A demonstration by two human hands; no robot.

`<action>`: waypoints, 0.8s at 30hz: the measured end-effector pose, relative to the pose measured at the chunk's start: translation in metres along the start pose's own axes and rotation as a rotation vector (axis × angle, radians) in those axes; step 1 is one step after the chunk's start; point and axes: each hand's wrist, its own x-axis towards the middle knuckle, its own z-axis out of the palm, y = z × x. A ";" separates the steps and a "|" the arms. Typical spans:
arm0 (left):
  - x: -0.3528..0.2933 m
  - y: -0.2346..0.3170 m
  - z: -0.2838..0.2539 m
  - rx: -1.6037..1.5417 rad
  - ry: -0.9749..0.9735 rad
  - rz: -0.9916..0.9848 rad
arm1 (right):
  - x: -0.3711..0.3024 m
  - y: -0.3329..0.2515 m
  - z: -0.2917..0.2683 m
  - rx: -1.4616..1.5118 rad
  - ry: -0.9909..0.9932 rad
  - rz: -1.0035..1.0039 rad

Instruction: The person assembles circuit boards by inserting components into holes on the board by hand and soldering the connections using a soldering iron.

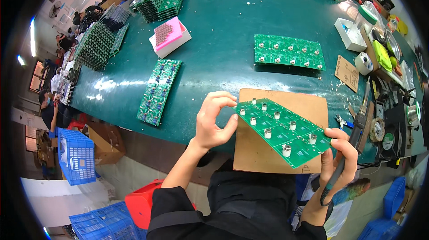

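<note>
A green circuit board panel (278, 126) is held tilted above a sheet of brown cardboard (250, 150), with several silver cylindrical parts standing on its upper face. My left hand (214, 121) pinches the panel's far left corner between thumb and fingers. At the panel's right corner, my right hand (342, 159) grips the edge. The same hand also holds a soldering iron (339, 168), its dark handle slanting across the fingers and its shaft pointing up and away. The cardboard lies at the table's near edge, partly hidden under the panel.
A similar panel (288, 51) lies beyond the cardboard, and a narrower populated panel (159, 91) lies left. A white box with a pink top (172, 39) and stacked boards (96, 45) stand farther left. Tape, a white tray (350, 34) and tools crowd the right side.
</note>
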 end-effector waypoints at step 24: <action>0.004 -0.002 0.008 0.033 -0.089 0.045 | -0.001 0.007 -0.005 0.023 0.027 0.060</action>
